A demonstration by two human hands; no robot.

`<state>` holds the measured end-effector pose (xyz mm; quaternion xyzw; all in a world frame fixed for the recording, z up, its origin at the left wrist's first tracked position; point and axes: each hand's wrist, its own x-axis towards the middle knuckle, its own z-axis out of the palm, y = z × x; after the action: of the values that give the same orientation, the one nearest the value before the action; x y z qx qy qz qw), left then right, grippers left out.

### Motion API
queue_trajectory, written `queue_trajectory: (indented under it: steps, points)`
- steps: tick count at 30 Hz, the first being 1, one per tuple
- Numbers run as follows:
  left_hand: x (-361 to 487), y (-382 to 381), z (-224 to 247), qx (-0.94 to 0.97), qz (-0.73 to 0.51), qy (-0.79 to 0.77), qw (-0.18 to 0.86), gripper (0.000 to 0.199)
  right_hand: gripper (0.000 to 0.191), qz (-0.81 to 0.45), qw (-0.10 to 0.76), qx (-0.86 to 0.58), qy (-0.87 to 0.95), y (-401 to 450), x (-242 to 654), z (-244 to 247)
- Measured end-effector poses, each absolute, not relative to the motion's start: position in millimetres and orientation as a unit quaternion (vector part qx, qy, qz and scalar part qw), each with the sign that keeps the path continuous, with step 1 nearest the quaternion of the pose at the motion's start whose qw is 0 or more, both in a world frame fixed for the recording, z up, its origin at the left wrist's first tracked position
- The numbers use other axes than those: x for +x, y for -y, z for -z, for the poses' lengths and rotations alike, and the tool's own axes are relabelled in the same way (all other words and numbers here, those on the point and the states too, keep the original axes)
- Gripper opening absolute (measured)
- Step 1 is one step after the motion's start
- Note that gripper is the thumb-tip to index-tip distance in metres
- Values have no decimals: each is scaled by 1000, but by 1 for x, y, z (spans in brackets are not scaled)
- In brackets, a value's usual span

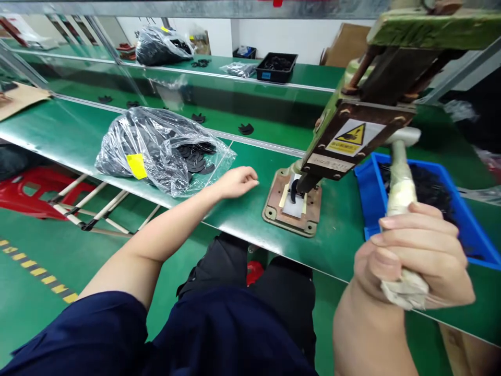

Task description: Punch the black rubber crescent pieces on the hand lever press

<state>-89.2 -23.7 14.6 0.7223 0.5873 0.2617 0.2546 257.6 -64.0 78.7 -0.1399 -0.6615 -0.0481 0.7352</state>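
My right hand point(422, 250) is wrapped round the taped lever handle point(400, 172) of a green hand press point(344, 125). Under the press's ram, a thin curved black piece point(293, 191) stands on a light plate fixed to the brown metal base point(274, 201). My left hand point(237, 183) hovers over the green bench between that base and a clear plastic bag point(156, 141). Its fingers are loosely curled, with nothing visible in them. Flat, rounded black pieces point(195, 159) show at the bag's opening.
A blue bin point(450, 183) of black parts stands right of the press. Loose black pieces point(246, 128) lie along the bench's back. On the rear shelf are a black tray point(276, 68) and another filled bag point(160, 46). A red stool point(35, 193) is below left.
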Motion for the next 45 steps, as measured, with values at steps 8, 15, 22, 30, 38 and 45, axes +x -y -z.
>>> queue_trajectory:
  steps: [8,15,22,30,38,45]
  points:
    - [-257,30,-37,636,116,-763,-18,66,51,44,748,-142,647,63,254,-79]
    - [-254,36,-27,691,173,-702,-17,57,41,23,720,-181,669,78,250,-87]
    - [-238,35,-38,649,-33,-760,0,39,34,30,713,-187,675,83,248,-88]
    - [-69,27,-33,501,-424,-565,500,27,33,45,714,-188,673,82,246,-88]
    - [21,16,-39,431,-441,-448,648,29,34,45,710,-173,681,80,248,-88]
    - [-15,7,-26,398,-443,-498,630,15,42,53,727,-173,662,77,245,-86]
